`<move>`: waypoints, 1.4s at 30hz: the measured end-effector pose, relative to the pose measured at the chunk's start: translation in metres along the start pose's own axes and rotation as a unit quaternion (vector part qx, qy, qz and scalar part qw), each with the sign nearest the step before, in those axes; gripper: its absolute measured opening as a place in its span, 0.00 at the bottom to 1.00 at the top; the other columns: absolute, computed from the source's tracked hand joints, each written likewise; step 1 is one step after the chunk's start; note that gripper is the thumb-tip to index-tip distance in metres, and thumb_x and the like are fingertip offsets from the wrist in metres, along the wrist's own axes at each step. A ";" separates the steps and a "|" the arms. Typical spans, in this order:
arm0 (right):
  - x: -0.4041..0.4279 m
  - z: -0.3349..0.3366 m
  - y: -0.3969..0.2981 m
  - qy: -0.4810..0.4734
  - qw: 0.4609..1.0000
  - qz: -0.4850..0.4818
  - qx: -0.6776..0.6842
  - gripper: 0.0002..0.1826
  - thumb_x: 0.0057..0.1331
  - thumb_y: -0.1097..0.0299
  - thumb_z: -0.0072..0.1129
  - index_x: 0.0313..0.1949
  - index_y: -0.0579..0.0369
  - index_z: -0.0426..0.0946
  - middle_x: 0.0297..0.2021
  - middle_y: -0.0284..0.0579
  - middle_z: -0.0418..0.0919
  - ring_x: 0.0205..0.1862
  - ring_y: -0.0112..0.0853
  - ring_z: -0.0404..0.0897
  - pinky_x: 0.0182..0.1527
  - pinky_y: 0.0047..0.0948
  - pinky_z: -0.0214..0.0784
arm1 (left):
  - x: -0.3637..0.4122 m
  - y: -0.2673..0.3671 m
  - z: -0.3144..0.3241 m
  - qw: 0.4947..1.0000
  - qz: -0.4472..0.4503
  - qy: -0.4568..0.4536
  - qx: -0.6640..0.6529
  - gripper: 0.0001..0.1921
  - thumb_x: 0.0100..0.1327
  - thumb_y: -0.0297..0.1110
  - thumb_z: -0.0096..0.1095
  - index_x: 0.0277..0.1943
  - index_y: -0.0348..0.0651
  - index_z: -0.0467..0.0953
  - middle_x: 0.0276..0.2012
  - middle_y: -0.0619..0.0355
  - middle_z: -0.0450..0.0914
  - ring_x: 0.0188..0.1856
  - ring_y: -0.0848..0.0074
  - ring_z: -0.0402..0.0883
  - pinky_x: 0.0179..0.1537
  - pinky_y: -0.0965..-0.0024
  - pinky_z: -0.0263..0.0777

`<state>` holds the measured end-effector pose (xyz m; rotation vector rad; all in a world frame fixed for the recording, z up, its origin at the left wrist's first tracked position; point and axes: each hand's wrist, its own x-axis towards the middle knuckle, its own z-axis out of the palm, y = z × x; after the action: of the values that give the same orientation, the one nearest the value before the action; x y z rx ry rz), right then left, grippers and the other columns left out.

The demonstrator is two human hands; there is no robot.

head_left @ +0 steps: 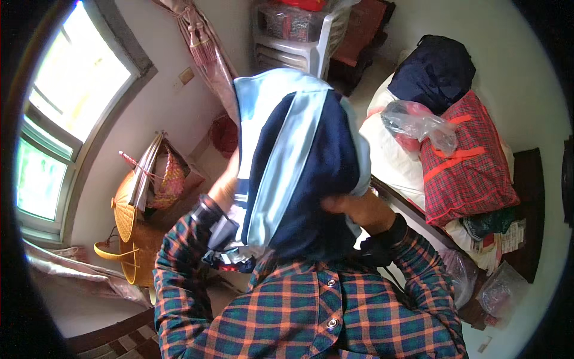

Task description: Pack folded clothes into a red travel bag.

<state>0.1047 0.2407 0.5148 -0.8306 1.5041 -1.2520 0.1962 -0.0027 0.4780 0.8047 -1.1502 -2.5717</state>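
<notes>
A navy and light-blue fabric garment (309, 170) is held up close before my chest, a pale stripe running down it. My right hand (356, 207) grips its right side, the thumb lying over the navy cloth and the other fingers behind the fabric. At the garment's left edge is my left hand (229, 181); its fingers are hidden behind the cloth, so its hold cannot be seen. Below the left wrist lies a bunch of mixed cloth (235, 258), partly covered by the garment.
A red plaid bag (468, 166), a navy bundle (432, 74) and clear plastic bags (502, 287) lie on the right. White plastic chairs (309, 49) stand at the back. Left are a woven hat (123, 202), a basket (141, 256) and a window (80, 76).
</notes>
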 end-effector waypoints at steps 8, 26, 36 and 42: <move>0.060 -0.075 0.126 0.124 0.991 -0.005 -0.056 0.22 0.70 0.52 0.49 0.35 0.61 0.79 0.25 0.40 0.77 0.31 0.26 0.74 0.41 0.31 0.69 | -0.021 -0.061 -0.019 0.999 -0.037 -0.036 0.006 0.36 0.66 0.65 0.43 0.58 0.36 0.70 0.48 0.50 0.79 0.44 0.68 0.81 0.50 0.67 0.74; -0.014 -0.067 0.192 0.114 0.979 0.051 0.164 0.53 0.62 0.26 0.36 0.70 0.61 0.49 0.64 0.52 0.62 0.63 0.39 0.64 0.63 0.33 0.59 | -0.010 -0.133 -0.020 0.996 -0.076 -0.041 0.021 0.31 0.68 0.59 0.44 0.56 0.37 0.71 0.46 0.51 0.80 0.43 0.67 0.81 0.49 0.67 0.74; -0.022 -0.077 0.191 -0.021 0.984 0.062 0.168 0.45 0.63 0.32 0.49 0.64 0.61 0.61 0.54 0.42 0.73 0.52 0.27 0.72 0.54 0.28 0.68 | 0.031 -0.158 -0.011 0.988 -0.120 -0.087 0.034 0.28 0.69 0.56 0.45 0.55 0.37 0.71 0.45 0.51 0.80 0.43 0.67 0.81 0.48 0.67 0.74; -0.020 -0.065 0.150 -0.027 0.994 0.077 0.072 0.53 0.55 0.25 0.53 0.61 0.65 0.63 0.51 0.45 0.72 0.51 0.31 0.70 0.55 0.31 0.65 | 0.006 -0.172 -0.038 0.983 -0.134 -0.116 0.046 0.27 0.70 0.54 0.45 0.55 0.37 0.71 0.45 0.51 0.80 0.43 0.67 0.81 0.47 0.66 0.74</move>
<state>0.0604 0.3142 0.3740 -0.6364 1.3911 -1.1977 0.2172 0.0875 0.3276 0.7400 -1.3148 -2.9166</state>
